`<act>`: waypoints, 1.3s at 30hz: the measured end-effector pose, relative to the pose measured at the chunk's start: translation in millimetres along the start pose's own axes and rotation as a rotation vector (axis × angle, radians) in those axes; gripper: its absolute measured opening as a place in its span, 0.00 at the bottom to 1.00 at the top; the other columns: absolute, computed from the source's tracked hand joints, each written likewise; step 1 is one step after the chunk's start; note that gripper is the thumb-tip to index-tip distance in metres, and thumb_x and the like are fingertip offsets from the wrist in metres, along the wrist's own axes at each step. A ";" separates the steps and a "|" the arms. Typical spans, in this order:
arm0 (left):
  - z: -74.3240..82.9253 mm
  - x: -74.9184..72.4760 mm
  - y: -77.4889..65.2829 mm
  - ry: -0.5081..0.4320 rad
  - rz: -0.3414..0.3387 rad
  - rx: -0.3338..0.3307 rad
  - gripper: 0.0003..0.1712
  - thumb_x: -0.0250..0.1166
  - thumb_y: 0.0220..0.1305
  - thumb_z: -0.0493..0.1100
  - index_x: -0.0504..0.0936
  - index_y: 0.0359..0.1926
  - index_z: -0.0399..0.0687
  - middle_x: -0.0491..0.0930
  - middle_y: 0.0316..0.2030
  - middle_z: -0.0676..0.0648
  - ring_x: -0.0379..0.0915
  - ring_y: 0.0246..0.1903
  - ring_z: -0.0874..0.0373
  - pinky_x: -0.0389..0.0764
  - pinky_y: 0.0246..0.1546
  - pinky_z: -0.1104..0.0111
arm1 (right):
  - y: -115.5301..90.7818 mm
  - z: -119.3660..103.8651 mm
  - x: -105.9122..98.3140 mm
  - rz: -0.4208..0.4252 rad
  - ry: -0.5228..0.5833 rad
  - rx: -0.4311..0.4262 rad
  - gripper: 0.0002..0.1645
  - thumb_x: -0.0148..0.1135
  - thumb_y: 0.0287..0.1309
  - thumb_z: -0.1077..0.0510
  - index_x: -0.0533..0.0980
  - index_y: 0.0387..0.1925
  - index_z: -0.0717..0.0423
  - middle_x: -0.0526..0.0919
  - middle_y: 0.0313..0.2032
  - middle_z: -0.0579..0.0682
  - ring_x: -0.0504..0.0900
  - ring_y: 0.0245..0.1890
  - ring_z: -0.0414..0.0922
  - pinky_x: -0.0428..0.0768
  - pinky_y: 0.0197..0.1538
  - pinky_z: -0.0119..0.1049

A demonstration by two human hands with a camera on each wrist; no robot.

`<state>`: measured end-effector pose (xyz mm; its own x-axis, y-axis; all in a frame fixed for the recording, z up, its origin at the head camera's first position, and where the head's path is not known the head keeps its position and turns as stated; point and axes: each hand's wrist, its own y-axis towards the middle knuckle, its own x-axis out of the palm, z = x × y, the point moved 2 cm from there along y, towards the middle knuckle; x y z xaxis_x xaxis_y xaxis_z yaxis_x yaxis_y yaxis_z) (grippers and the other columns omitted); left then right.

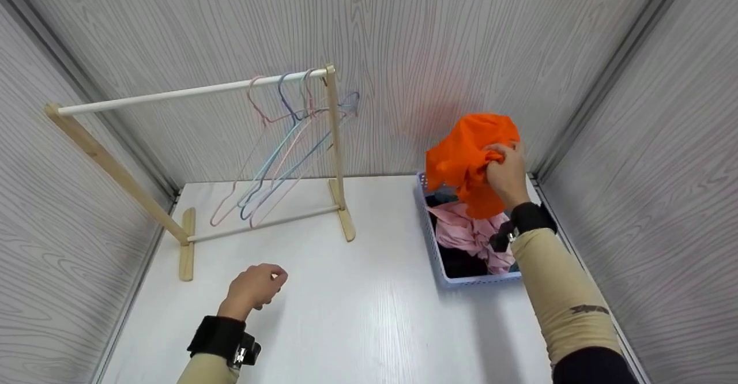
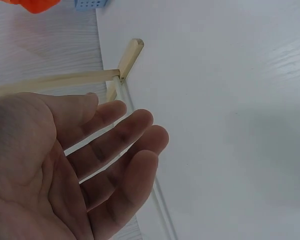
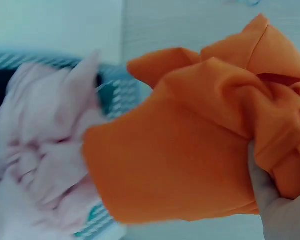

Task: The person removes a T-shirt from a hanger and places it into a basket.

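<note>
My right hand (image 1: 507,173) grips a bunched orange garment (image 1: 470,147) above a light purple plastic basket (image 1: 435,251). In the right wrist view the orange cloth (image 3: 175,155) spreads out from the thumb, its lower part hanging loose. Below it in the basket lies a crumpled pink garment (image 1: 467,231) over dark cloth (image 1: 461,263). My left hand (image 1: 253,286) hovers over the white table at the front left, holding nothing. Seen from the left wrist, its fingers (image 2: 122,135) are loosely curled with the palm showing.
A rack with wooden posts (image 1: 336,142) and a white rail (image 1: 190,93) stands at the back left. Several pastel hangers (image 1: 282,147) hang near its right end. Grey wood-grain walls (image 1: 392,72) enclose the white table (image 1: 369,315) at the back and sides.
</note>
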<state>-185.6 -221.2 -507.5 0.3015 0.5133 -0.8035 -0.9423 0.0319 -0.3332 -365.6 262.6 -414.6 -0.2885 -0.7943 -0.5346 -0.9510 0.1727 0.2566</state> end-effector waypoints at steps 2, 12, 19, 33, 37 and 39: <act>-3.1 3.0 -3.5 -0.006 -0.007 -0.015 0.17 0.55 0.69 0.47 0.82 0.51 0.45 0.76 0.16 0.52 0.73 0.15 0.58 0.71 0.16 0.69 | -11.3 25.6 6.4 -0.065 -0.058 0.020 0.17 0.50 0.55 0.67 0.79 0.44 0.63 0.57 0.66 0.66 0.58 0.68 0.63 0.59 0.70 0.55; -6.5 13.6 -14.9 -0.004 -0.051 -0.015 0.17 0.55 0.69 0.46 0.81 0.53 0.45 0.77 0.19 0.49 0.75 0.17 0.55 0.72 0.17 0.68 | -73.2 106.5 18.2 -0.474 -0.499 0.213 0.47 0.54 0.56 0.59 0.46 0.75 0.52 0.31 0.72 0.74 0.51 0.64 0.81 0.61 0.61 0.73; -4.8 17.3 -10.7 0.016 -0.056 -0.024 0.17 0.56 0.70 0.47 0.81 0.54 0.47 0.78 0.17 0.49 0.75 0.15 0.56 0.71 0.17 0.70 | -77.7 115.5 15.4 -0.194 -0.620 0.125 0.41 0.55 0.58 0.58 0.50 0.71 0.56 0.49 0.69 0.74 0.64 0.58 0.77 0.67 0.53 0.73; 8.3 22.6 -4.6 0.021 -0.077 0.010 0.17 0.57 0.70 0.47 0.82 0.54 0.48 0.78 0.19 0.50 0.75 0.16 0.58 0.75 0.18 0.68 | -93.3 114.6 17.9 -0.262 -0.674 -0.032 0.28 0.50 0.66 0.59 0.64 0.66 0.64 0.62 0.67 0.70 0.65 0.62 0.73 0.63 0.61 0.71; 14.0 20.1 0.2 0.032 -0.061 0.021 0.17 0.57 0.69 0.47 0.82 0.54 0.48 0.78 0.19 0.50 0.75 0.15 0.58 0.72 0.17 0.69 | -89.1 105.4 24.6 -0.201 -0.677 -0.099 0.30 0.54 0.65 0.58 0.63 0.66 0.61 0.65 0.66 0.68 0.64 0.63 0.70 0.60 0.63 0.70; 18.5 19.2 4.9 0.038 -0.050 0.035 0.17 0.57 0.69 0.47 0.82 0.54 0.48 0.80 0.20 0.49 0.74 0.14 0.58 0.71 0.17 0.70 | -89.3 96.9 30.9 -0.209 -0.670 -0.121 0.30 0.55 0.65 0.57 0.64 0.66 0.60 0.66 0.65 0.67 0.66 0.63 0.69 0.61 0.63 0.69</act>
<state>-187.1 -195.3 -515.4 0.3533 0.4773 -0.8046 -0.9301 0.0871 -0.3567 -300.4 279.1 -532.1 -0.1450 -0.2683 -0.9523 -0.9860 -0.0410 0.1617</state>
